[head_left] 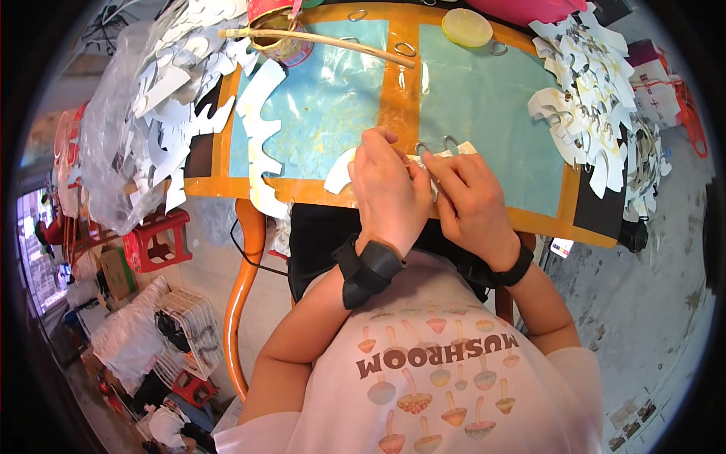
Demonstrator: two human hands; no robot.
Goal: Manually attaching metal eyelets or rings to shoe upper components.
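Near the front edge of the table, both hands work on a white curved cut-out piece [340, 172]. My left hand [387, 193] is closed over its middle, with one end poking out to the left. My right hand [475, 203] pinches the other end, its fingertips near two small metal rings [451, 141] at the piece's upper edge. Much of the piece is hidden under my fingers. Left of my hands lies another white notched piece [261, 144], flat on the table with yellowish smears along its edge.
Blue table panels [484, 98] have orange tape borders. A tin [281, 47] with a wooden stick [325, 43] across it stands at the back, near loose metal rings [405, 49] and a yellow lid [466, 28]. White pieces pile up left [162, 83] and right [590, 106].
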